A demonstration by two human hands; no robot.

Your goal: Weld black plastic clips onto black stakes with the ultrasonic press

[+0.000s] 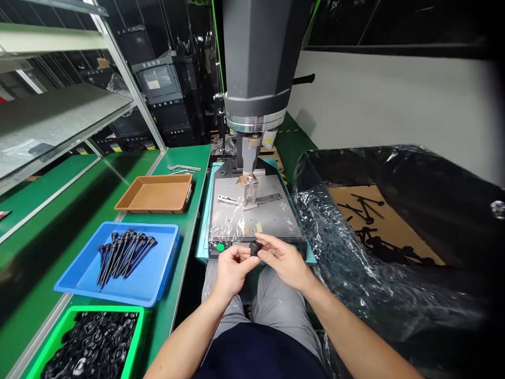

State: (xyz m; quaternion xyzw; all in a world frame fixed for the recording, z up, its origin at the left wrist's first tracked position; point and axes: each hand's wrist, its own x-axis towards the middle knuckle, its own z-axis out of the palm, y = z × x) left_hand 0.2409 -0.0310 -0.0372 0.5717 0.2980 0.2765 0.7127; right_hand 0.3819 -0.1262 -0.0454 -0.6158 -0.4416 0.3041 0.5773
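Observation:
In front of the machine, over my lap, both hands hold a small black plastic part (254,248); its exact kind is too small to tell. My left hand (232,271) pinches it from the left between thumb and fingers. From the right, my right hand (284,261) has its thumb and fingertips closed around the other side. Just beyond them lies the metal base plate (264,223) of a press, carrying a small metal fixture (250,196). The grey press head (256,63) hangs above, its horn (249,158) pointing down at the fixture.
On the green bench at left are a brown tray (158,178), a blue tray (165,263) with black long-stemmed parts (122,255), and a green bin (142,321) of small black parts (94,342). A plastic-lined box (335,237) with stemmed parts stands right. Green buttons (220,247) front the press.

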